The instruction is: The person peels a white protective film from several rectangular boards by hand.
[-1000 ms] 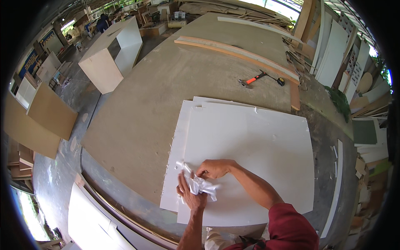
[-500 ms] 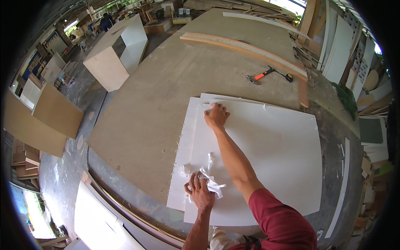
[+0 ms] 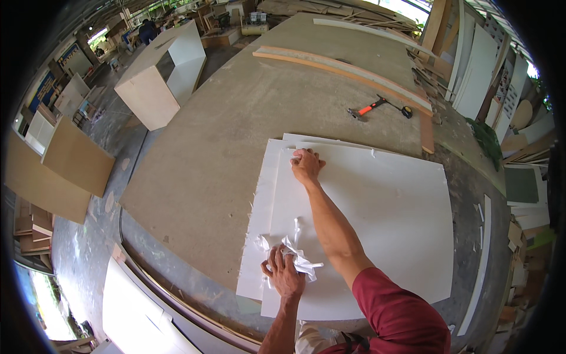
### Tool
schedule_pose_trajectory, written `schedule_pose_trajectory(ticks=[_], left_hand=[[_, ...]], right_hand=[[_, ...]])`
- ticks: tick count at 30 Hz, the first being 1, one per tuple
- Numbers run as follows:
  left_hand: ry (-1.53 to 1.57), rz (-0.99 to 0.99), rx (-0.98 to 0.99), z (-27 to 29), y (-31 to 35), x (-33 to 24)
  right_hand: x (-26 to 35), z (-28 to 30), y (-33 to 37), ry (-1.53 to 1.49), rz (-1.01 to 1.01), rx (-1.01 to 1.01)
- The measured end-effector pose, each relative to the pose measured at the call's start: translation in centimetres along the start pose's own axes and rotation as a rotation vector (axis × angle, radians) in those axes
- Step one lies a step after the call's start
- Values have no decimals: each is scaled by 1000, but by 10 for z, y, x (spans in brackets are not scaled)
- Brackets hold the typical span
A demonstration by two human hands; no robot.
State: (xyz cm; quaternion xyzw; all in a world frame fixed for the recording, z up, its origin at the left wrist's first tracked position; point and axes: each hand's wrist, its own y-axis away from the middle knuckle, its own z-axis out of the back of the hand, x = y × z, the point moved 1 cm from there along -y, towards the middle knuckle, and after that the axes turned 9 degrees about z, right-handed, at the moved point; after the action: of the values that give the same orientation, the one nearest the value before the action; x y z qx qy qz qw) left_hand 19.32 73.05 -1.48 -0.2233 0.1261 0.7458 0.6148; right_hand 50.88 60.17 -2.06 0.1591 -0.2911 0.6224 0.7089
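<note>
Two white panels [image 3: 383, 230] lie one on the other, slightly offset, on the large brown worktop. Their left edge looks ragged, with thin white shreds. My left hand [image 3: 284, 274] rests near the lower left of the upper panel, fingers bent and apart. Crumpled white strips [image 3: 302, 261] lie against its fingers, partly hidden beneath it. Near the far left corner, my right hand [image 3: 306, 166] presses down on the panel with its fingers curled together. What it pinches, if anything, is hidden under the fingers.
An orange-handled hammer [image 3: 370, 107] and a tape measure [image 3: 407, 111] lie beyond the panels. A long wooden strip [image 3: 342, 74] crosses the worktop [image 3: 183, 200]. An open box carcass [image 3: 147, 97] stands at the far left. Boards [image 3: 476, 71] lean at the right.
My right hand's fingers have drawn closer together near the panel's far left corner. The left hand and crumpled strips have barely moved. The view has shifted slightly.
</note>
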Motion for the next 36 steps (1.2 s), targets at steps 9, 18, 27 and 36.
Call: schedule_pose_trajectory(ticks=[9, 18, 27, 36], left_hand=[[14, -3, 1, -4, 1, 1], [49, 3, 6, -1, 1, 0], [167, 149, -68, -1, 2, 15], [299, 155, -328, -9, 1, 5]], right_hand=[[-7, -18, -6, 0, 14, -249], [6, -31, -19, 526, 50, -194], [130, -13, 85, -941, 711, 920], [34, 55, 134, -659, 597, 1109]])
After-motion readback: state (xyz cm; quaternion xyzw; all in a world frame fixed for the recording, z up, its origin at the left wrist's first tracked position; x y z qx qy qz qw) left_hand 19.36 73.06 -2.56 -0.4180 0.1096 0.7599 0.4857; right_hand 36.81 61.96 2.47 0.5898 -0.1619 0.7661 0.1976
